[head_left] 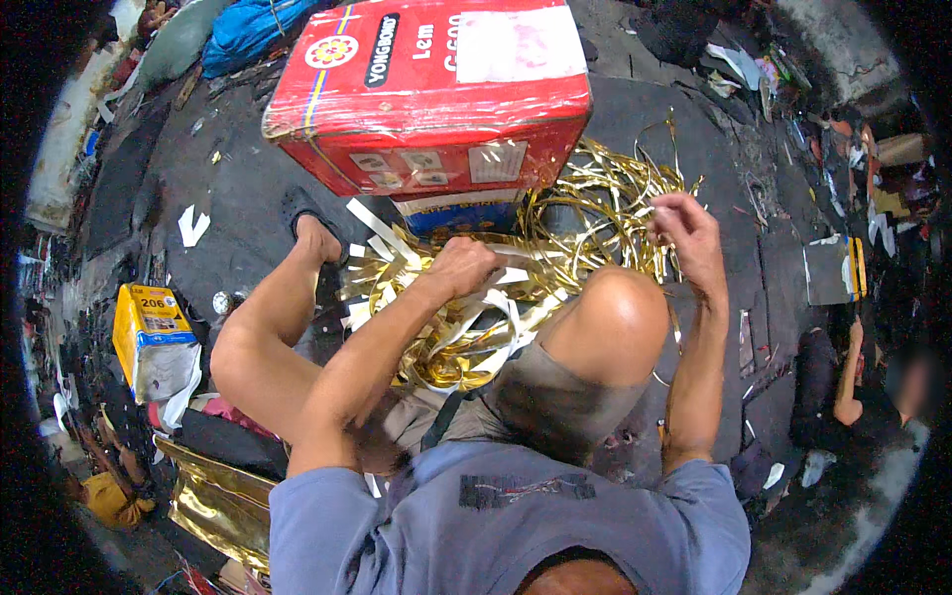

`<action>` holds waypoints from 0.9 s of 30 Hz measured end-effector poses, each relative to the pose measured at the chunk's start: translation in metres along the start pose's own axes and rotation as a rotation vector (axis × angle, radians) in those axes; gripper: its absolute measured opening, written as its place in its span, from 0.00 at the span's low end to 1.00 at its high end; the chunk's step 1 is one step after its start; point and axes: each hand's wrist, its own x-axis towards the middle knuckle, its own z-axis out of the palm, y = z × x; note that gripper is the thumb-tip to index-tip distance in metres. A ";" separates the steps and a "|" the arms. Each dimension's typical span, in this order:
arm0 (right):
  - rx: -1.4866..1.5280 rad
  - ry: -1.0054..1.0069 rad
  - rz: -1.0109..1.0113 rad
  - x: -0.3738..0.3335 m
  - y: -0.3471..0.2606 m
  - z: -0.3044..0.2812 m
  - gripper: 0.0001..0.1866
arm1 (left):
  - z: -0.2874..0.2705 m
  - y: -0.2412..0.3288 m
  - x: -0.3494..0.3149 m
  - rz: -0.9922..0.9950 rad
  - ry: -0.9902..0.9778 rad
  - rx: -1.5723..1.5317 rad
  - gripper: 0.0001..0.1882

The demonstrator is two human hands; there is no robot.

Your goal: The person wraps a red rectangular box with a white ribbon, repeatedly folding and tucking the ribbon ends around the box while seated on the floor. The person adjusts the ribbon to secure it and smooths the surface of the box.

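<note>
My left hand point(464, 266) is closed over a bundle of shiny gold strips point(446, 357) with white undersides. These strips lie across my lap and between my legs, and some loose ends stick out to the left of the hand. Raised beside my right knee, my right hand point(691, 238) has its fingers loosely bent and apart. Close to it is a tangled heap of thin gold strips point(635, 183); no strip shows clearly between its fingers. A large red carton point(426, 119) wrapped in clear film stands in front of me, on top of a blue-and-gold box point(461, 218).
On the left stands a yellow, blue and white container point(154, 332). A gold sheet point(218, 501) lies behind my left hip. A blue bag point(248, 40) rests at the far left. Another person point(843, 387) sits at the right, near a board with a yellow edge point(843, 270). Scraps litter the dark floor.
</note>
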 end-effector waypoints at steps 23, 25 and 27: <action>-0.268 -0.414 -0.268 0.101 -0.183 0.016 0.12 | -0.326 -0.083 -0.162 -0.313 0.414 -0.549 0.16; -0.311 -0.416 -0.334 0.116 -0.184 0.028 0.11 | -0.334 -0.118 -0.163 -0.332 0.455 -0.433 0.16; -0.442 -0.367 -0.422 0.137 -0.194 0.060 0.11 | -0.346 -0.162 -0.159 -0.350 0.483 -0.096 0.17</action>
